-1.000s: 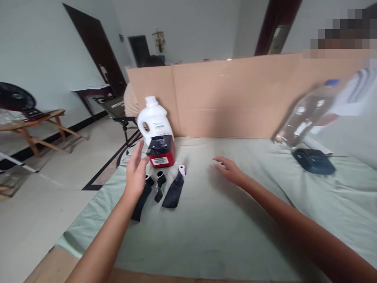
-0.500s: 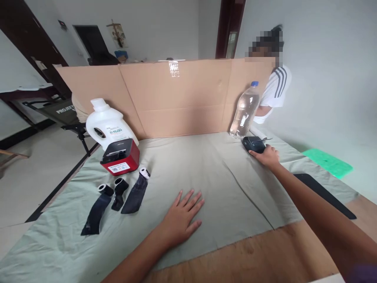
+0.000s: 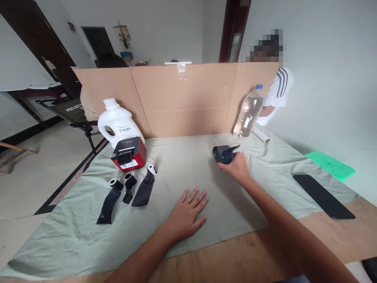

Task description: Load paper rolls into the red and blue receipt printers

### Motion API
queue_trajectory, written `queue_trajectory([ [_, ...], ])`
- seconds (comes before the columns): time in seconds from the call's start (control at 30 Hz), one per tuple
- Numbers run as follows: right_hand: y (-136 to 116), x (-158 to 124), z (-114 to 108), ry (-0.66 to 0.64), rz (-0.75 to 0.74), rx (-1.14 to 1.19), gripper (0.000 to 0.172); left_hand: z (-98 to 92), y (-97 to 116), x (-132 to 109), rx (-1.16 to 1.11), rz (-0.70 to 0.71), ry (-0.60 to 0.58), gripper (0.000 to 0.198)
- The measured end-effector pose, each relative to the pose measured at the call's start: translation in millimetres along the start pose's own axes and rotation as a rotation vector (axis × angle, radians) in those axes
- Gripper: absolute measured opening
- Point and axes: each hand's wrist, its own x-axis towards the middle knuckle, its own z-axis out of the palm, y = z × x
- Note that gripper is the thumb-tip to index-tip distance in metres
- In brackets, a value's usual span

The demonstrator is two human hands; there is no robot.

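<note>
My right hand [image 3: 238, 167] is closed around a small black box-shaped device [image 3: 223, 154], which looks like a portable printer. A dark strip [image 3: 232, 149] sticks out of it, and a shadow falls on the cloth beneath. My left hand [image 3: 188, 214] lies flat with spread fingers on the pale green cloth [image 3: 194, 165] and holds nothing. To its left are several paper rolls with dark strips unrolled: a left roll [image 3: 110, 200], a middle roll [image 3: 129, 186] and a right roll [image 3: 145, 186]. Behind them stands a red and black printer [image 3: 138, 153] with a dark strip [image 3: 125, 158] at its front.
A white jug [image 3: 119, 122] stands behind the red printer. A clear bottle [image 3: 249, 114] leans by the cardboard screen [image 3: 182, 102], near a white tube [image 3: 261, 135]. A black phone-like slab [image 3: 324, 196] and a green sheet [image 3: 330, 164] lie right. A person [image 3: 284, 88] is behind the screen.
My right hand has brought the black device leftward from beside the bottle. More of the dark strip shows at the red printer's front. My left hand stays flat; the view has shifted slightly.
</note>
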Motion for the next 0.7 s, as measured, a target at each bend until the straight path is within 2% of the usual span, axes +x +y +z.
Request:
queue_trajectory([
  [0.13, -73, -58, 24, 0.001, -0.056, 0.063, 0.063, 1.8, 1, -3, -0.042, 0.006, 0.039, 0.062],
  [0.27, -111, -87, 37, 0.027, 0.009, 0.077, 0.059, 2.9, 3, -6, -0.057, 0.014, 0.068, 0.062],
  [0.4, -123, -100, 43, 0.056, 0.049, 0.045, 0.060, 0.8, 5, -6, -0.078, 0.022, 0.097, 0.059],
  [0.7, -120, -105, 46, 0.053, 0.044, -0.016, 0.067, -1.1, 5, -6, -0.112, 0.040, 0.131, 0.057],
])
